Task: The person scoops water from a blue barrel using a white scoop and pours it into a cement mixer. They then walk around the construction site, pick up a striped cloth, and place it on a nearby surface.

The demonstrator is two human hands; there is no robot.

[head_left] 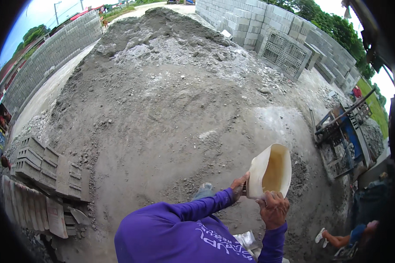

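Both of my hands hold a cream-coloured plastic container (254, 173) in front of me at the lower right. Its wide mouth is turned up toward me, and the inside wall looks stained yellowish brown. My left hand (239, 186) is closed on the container's left side; its fingertips are partly hidden. My right hand (274, 209) grips the near rim, with its fingers bent over the edge. Purple sleeves cover both arms. Grey sand (162, 131) spreads over the ground beyond the container.
A higher sand mound (162, 19) rises at the far end. Hollow blocks (52, 168) are stacked at the left, and a block wall (245, 22) stands at the back right. A metal machine (344, 140) is at the right. Another person's leg (338, 240) shows at the lower right.
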